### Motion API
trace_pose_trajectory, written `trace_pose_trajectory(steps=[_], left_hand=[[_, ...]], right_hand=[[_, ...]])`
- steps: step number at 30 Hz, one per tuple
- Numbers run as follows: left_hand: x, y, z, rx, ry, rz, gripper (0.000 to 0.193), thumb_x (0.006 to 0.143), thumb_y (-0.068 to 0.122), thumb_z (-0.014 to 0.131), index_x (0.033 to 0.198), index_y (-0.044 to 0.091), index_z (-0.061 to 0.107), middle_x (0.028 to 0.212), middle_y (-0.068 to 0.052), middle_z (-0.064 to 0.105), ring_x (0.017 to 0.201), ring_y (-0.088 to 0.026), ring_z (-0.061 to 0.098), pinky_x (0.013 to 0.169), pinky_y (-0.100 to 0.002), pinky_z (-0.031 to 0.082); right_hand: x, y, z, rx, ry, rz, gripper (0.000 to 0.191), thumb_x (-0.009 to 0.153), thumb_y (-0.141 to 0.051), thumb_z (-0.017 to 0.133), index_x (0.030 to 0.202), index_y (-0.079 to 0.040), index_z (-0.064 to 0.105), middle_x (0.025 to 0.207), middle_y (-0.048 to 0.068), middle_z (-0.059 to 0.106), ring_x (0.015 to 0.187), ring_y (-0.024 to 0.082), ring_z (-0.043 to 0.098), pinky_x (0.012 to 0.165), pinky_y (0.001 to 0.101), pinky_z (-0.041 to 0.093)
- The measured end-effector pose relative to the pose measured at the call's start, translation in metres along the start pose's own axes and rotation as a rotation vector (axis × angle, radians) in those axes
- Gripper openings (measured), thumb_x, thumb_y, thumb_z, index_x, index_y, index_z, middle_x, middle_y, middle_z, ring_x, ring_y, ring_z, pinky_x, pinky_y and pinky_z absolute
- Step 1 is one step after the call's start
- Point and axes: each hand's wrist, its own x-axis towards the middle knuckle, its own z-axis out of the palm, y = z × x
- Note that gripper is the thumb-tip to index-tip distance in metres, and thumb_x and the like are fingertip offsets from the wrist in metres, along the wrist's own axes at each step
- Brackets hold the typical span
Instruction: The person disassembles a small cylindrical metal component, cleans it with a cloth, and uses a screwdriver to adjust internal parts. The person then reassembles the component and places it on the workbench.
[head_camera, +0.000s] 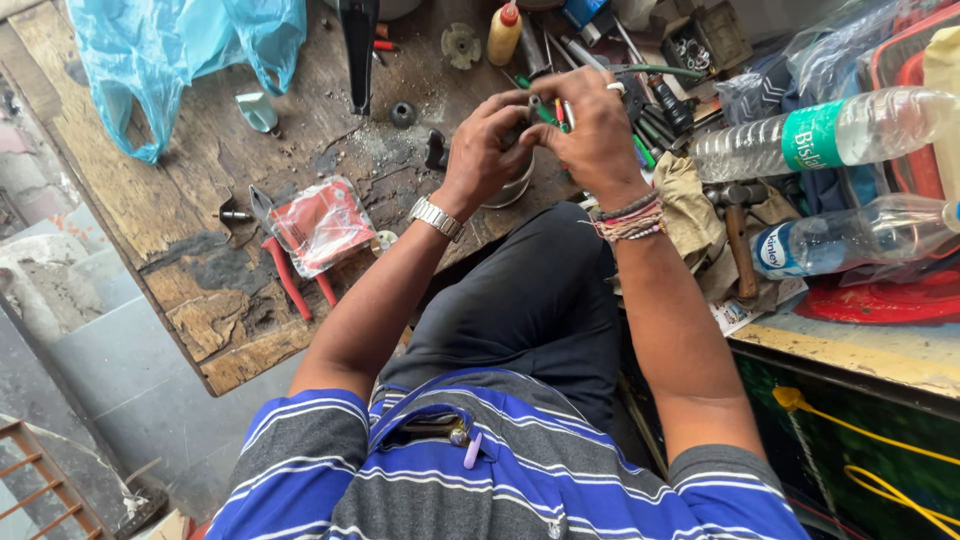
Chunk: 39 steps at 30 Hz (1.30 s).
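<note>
Both hands, left hand (487, 150) and right hand (590, 135), closed around a small metal part (533, 105) at top middle above the worktop (200, 230), work unfinished, red pliers (290, 280) lying unused.

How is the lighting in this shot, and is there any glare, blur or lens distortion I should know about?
In the head view, soft daylight is even, with faint shadows; the hands, left hand and right hand, are sharp enough, though the small part they hold is hidden; highlights glint on the plastic bottles and the wristwatch; the wide lens bends the workbench edges; corners look slightly soft.
</note>
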Motion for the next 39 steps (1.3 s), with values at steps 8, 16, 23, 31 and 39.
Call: trace_pose_trajectory(steps=[8,16,23,31,39], left_hand=[[0.001,-0.009,-0.003,-0.048,-0.017,0.033,0.018,0.090,0.017,0.080,0.104,0.006,0.077,0.103,-0.006,0.074,0.091,-0.024,0.071,0.080,-0.034,0.057],[0.001,-0.012,-0.004,-0.005,-0.027,0.063,0.019,0.088,0.018,0.083,0.103,0.008,0.078,0.101,-0.005,0.073,0.092,-0.023,0.068,0.080,-0.036,0.054],[-0.001,-0.014,-0.004,-0.011,-0.038,0.070,0.018,0.088,0.018,0.083,0.103,0.010,0.079,0.101,-0.003,0.072,0.093,-0.022,0.066,0.082,-0.036,0.052],[-0.001,-0.017,-0.001,0.012,-0.028,0.096,0.018,0.088,0.020,0.084,0.103,0.010,0.079,0.100,-0.003,0.072,0.091,-0.022,0.066,0.080,-0.037,0.051],[0.000,-0.020,-0.001,0.024,-0.054,0.089,0.018,0.089,0.022,0.082,0.104,0.012,0.080,0.100,-0.002,0.071,0.092,-0.022,0.064,0.082,-0.037,0.049]], right_hand=[[-0.044,0.088,0.063,-0.229,0.224,0.338,0.015,0.087,-0.015,0.078,0.101,-0.009,0.076,0.101,0.011,0.070,0.098,0.032,0.066,0.098,0.0463,0.049],[-0.064,0.113,0.068,-0.420,0.279,0.397,0.014,0.089,-0.012,0.078,0.102,-0.008,0.075,0.103,0.014,0.067,0.102,0.037,0.061,0.090,0.0501,0.049],[-0.074,0.102,0.068,-0.500,-0.014,0.395,0.036,0.086,-0.018,0.079,0.118,-0.006,0.067,0.102,0.017,0.067,0.100,0.039,0.064,0.083,0.0500,0.053],[-0.046,0.130,0.067,-0.080,0.097,0.669,0.038,0.090,-0.020,0.066,0.124,-0.003,0.064,0.091,0.014,0.068,0.076,0.028,0.063,0.065,0.0405,0.050],[-0.065,0.019,0.002,0.215,0.342,0.402,0.041,0.113,-0.020,0.057,0.150,-0.004,0.055,0.094,0.005,0.065,0.077,0.012,0.057,0.065,0.0285,0.047]])
